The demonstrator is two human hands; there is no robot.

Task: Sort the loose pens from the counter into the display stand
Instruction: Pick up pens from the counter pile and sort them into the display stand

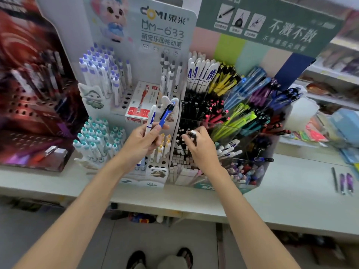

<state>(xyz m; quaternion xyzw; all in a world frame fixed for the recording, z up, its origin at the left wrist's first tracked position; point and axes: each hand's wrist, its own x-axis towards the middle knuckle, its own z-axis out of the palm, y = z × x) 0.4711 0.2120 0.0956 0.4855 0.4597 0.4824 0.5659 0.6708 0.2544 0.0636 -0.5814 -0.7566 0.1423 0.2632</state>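
- While we stand before the counter (291,191), our left hand (140,141) pinches a white pen (150,121) and a blue pen (166,113) between thumb and curled fingers.
- Our right hand (201,147), at three o'clock from the left, curls its fingers around a black-and-white pen (192,135) over the display stand (273,150).
- Three loose pens (342,182) lie on the counter at four o'clock from the stand.

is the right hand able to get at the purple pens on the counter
Probably yes: the purple pens lie uncovered on the counter, nothing between. But the right hand pinches a black-and-white pen, so it should drop that first.
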